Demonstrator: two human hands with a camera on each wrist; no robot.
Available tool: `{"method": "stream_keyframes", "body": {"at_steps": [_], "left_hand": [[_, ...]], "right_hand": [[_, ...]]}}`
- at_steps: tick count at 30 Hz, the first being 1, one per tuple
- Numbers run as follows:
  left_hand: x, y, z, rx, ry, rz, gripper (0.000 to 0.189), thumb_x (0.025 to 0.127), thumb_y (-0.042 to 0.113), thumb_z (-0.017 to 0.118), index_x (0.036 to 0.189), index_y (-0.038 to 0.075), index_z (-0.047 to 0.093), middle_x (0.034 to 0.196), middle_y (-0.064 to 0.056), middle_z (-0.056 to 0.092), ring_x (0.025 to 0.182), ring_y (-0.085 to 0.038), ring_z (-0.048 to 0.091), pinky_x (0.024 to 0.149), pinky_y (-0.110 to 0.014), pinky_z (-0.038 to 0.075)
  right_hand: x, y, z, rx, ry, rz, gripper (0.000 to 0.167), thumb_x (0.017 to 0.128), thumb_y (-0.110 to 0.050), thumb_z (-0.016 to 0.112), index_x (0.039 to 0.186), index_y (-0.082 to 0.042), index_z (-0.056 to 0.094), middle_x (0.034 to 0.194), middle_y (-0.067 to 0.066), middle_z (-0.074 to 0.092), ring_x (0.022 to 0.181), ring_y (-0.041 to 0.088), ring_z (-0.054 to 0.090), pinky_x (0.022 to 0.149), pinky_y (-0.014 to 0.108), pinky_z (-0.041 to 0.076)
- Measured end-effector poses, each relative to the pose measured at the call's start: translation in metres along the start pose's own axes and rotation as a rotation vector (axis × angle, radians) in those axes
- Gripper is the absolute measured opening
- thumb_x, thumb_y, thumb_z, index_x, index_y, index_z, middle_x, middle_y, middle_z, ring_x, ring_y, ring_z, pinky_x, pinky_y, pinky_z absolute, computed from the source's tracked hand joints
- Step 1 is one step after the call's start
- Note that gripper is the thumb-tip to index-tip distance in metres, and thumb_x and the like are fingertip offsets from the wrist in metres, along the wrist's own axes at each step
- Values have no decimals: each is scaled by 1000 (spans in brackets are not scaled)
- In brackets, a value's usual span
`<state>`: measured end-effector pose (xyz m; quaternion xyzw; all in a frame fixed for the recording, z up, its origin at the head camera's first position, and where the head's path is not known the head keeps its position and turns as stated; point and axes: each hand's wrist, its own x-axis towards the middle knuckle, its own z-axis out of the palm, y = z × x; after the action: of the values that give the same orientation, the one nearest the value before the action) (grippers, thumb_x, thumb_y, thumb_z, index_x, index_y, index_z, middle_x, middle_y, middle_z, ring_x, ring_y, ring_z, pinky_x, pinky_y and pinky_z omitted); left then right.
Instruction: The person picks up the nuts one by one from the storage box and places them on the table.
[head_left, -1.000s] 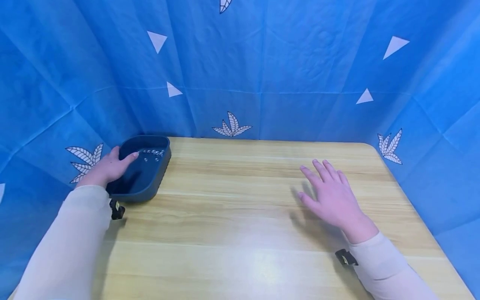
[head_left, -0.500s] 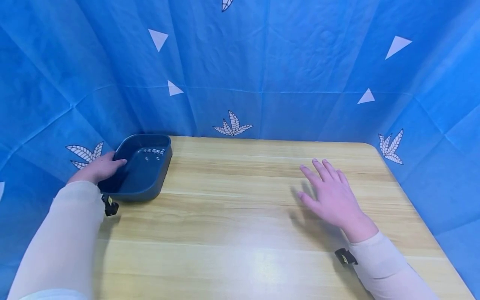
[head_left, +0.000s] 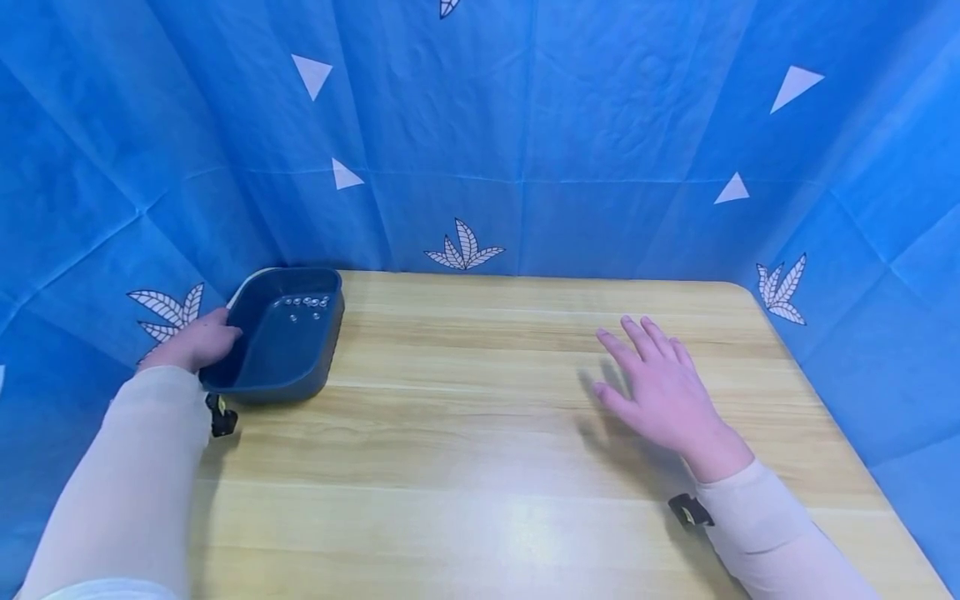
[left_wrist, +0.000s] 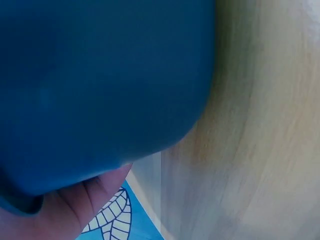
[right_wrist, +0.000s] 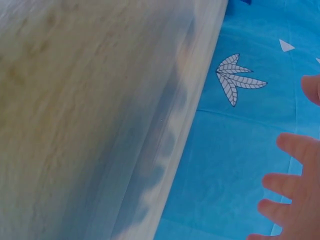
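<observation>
A dark blue rectangular tray (head_left: 279,360) with raised walls is at the back left of the table in the head view. Several small clear beads (head_left: 307,302) lie on its floor toward the far side. My left hand (head_left: 197,342) grips the tray's left wall, thumb over the rim. In the left wrist view the tray's outer wall (left_wrist: 115,90) fills much of the picture, and the fingers (left_wrist: 95,192) press along its outside. Over the right part of the table my right hand (head_left: 663,404) hovers with spread fingers, holding nothing; its fingers (right_wrist: 287,185) also show in the right wrist view.
The light wooden table (head_left: 465,400) has a rounded far right corner. A blue curtain (head_left: 615,125) with white leaf and triangle prints encloses the back and both sides, close behind the tray.
My left hand has moved from above the tray to its left wall, and the thumb has come down over the rim. The tray has turned slightly. The right hand stays almost still.
</observation>
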<state>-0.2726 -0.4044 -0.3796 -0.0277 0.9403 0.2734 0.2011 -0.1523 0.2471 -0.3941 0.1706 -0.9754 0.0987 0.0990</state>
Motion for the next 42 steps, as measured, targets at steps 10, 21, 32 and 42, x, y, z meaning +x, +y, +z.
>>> {"method": "stream_keyframes", "body": {"at_steps": [10, 21, 32, 42], "left_hand": [[2, 10, 6, 75, 15, 27, 67, 104, 13, 29, 146, -24, -9, 148, -51, 2, 137, -65, 9, 110, -71, 15], [6, 30, 14, 154, 20, 90, 60, 101, 7, 33, 141, -30, 9, 142, -53, 19, 132, -64, 25, 107, -69, 25], [1, 48, 26, 125, -47, 127, 53, 99, 8, 40, 140, -22, 25, 132, -42, 44, 117, -51, 50, 97, -65, 42], [4, 63, 33, 56, -143, 112, 72, 100, 16, 49, 147, -20, 8, 144, -46, 29, 128, -59, 41, 94, -63, 47]], "right_hand": [[2, -2, -1, 0, -3, 3, 71, 97, -55, 55, 157, -21, 39, 163, 18, 26, 149, 44, 17, 112, 69, 15], [2, -1, -2, 1, 10, 2, 72, 97, -59, 51, 157, -21, 40, 163, 18, 26, 149, 43, 18, 112, 69, 15], [1, 0, -1, -1, 24, -8, 71, 97, -58, 53, 156, -20, 42, 162, 18, 29, 148, 43, 20, 112, 68, 17], [0, 0, -2, -6, 26, -9, 71, 96, -57, 54, 156, -20, 42, 162, 18, 28, 148, 44, 20, 112, 68, 17]]}}
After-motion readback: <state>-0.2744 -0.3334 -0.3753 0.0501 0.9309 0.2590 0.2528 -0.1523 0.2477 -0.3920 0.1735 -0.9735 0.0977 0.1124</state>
